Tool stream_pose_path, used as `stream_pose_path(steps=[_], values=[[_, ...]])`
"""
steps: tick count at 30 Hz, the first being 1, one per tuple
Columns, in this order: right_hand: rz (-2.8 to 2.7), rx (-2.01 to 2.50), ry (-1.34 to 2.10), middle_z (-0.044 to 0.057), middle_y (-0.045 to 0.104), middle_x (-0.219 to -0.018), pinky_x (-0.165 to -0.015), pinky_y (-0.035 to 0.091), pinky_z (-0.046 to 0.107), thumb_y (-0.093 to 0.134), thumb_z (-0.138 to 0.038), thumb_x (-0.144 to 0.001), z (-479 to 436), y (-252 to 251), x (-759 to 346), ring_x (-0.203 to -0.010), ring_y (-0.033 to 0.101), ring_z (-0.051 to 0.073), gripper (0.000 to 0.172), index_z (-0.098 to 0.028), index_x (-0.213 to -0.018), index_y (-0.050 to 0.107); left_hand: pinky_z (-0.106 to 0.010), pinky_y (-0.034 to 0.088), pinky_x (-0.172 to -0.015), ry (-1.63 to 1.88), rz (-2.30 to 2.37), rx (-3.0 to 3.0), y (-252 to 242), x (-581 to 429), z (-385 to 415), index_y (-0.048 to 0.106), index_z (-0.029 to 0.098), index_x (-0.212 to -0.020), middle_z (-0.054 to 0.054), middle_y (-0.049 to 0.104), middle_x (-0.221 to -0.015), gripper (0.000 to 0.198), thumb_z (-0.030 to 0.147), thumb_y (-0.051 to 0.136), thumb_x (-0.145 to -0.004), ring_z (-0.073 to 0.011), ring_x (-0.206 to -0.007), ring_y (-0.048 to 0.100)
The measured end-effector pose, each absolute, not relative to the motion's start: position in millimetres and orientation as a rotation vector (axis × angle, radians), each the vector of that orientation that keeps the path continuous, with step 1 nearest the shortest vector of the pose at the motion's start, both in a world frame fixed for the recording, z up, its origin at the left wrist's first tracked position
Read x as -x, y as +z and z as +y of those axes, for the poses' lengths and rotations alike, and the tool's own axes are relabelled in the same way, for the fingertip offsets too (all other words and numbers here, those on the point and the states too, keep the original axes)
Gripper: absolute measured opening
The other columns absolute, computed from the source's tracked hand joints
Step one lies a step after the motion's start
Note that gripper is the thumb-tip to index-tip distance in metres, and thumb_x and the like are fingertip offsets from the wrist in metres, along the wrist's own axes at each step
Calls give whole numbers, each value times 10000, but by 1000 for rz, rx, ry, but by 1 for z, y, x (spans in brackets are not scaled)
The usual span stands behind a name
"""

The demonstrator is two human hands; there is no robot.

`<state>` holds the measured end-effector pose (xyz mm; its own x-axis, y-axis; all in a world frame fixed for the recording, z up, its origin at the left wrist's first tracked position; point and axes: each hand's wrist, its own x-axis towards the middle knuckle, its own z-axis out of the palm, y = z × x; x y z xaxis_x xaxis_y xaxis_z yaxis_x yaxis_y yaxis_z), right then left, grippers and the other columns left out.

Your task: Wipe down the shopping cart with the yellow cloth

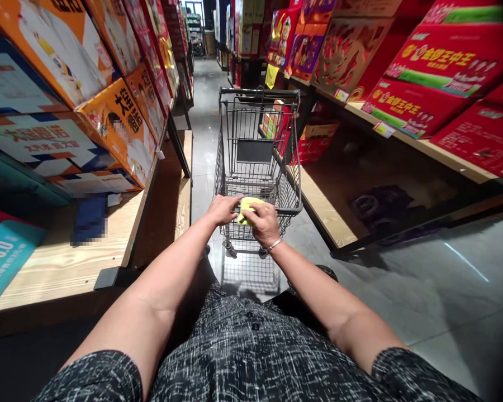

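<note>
A black wire shopping cart (255, 151) stands in front of me in the aisle. My right hand (265, 223) is closed on a bunched yellow cloth (250, 204) at the cart's near rail, and the cloth lies against the rail. At the near left corner, my left hand (224, 210) is curled on the same rail, its fingertips pointing toward the cloth. Part of the rail is hidden behind my hands and the cloth.
Shelving flanks the cart on both sides. Orange boxes (123, 125) are stacked on the left wooden shelf (121, 229); red boxes (411, 106) fill the right one. A yellow tag (271, 76) hangs off the right shelf. The tiled aisle floor (205, 111) runs ahead beyond the cart.
</note>
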<state>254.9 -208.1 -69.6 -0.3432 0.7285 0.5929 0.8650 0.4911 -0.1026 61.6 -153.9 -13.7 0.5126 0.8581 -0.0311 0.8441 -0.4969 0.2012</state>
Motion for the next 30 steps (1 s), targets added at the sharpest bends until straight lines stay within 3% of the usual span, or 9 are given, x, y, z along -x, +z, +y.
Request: stream_pose_path(steps=[2, 4, 8, 13, 18, 22, 26, 30], values=[[-2256, 1269, -259, 29, 654, -1282, -979, 407, 391, 510, -218, -995, -201, -63, -228, -1154, 459, 258, 346, -375, -1178, 758, -398, 414, -1051, 91, 1462, -2539, -12, -57, -155, 266, 171, -1621, -122, 702, -1324, 914, 354, 686, -831, -300, -1213, 654], [-2315, 1239, -239, 15, 648, -1312, -954, 403, 380, 498, -250, -1014, -196, -57, -220, -1173, 448, 254, 341, -395, -1198, 746, -400, 424, -1053, 57, 1471, -2529, -10, -50, -154, 239, 157, -1632, -126, 711, -1306, 937, 337, 678, -824, -306, -1210, 660], [-2348, 1209, -280, 30, 642, -1320, -936, 404, 381, 539, -283, -1008, -198, -58, -257, -1190, 431, 250, 312, -394, -1231, 727, -411, 399, -1113, 69, 1449, -2495, -6, -37, -150, 418, 248, -1569, -73, 701, -1348, 746, 445, 646, -887, -279, -1281, 624], [-2219, 1238, -342, 28, 635, -1293, -1017, 415, 390, 587, -234, -980, -216, -69, -323, -1184, 440, 234, 318, -382, -1225, 727, -448, 304, -1192, 71, 1480, -2378, 1, -34, -146, 599, 341, -1430, -19, 652, -1428, 509, 566, 499, -984, -261, -1364, 553], [-2106, 1357, -341, 18, 647, -1298, -1058, 411, 411, 595, -264, -977, -224, -97, -328, -1235, 440, 246, 315, -392, -1235, 724, -489, 340, -1112, 85, 1479, -2440, -3, -58, -156, 595, 318, -1432, -57, 679, -1371, 477, 502, 424, -1027, -288, -1304, 564], [-2332, 1464, -41, 13, 676, -1304, -965, 415, 393, 523, -250, -1014, -228, -153, -314, -1185, 483, 227, 314, -366, -1212, 736, -482, 349, -1023, 93, 1492, -2550, -10, -71, -164, 613, 359, -1401, -45, 718, -1239, 434, 469, 402, -1039, -282, -1184, 582], [-2490, 1523, 247, 41, 711, -1197, -952, 393, 368, 570, -151, -959, -235, -200, -309, -1117, 521, 193, 248, -266, -1034, 776, -470, 358, -973, 110, 1485, -2565, -11, -71, -162, 638, 379, -1363, -28, 723, -1183, 420, 470, 374, -1049, -269, -1096, 585], [-2553, 1466, 270, 29, 723, -1138, -931, 390, 371, 641, -151, -903, -234, -207, -314, -1106, 526, 209, 175, -263, -931, 772, -469, 358, -979, 148, 1498, -2550, -12, -65, -154, 688, 380, -1276, -18, 727, -1205, 426, 504, 343, -1058, -265, -1106, 577]])
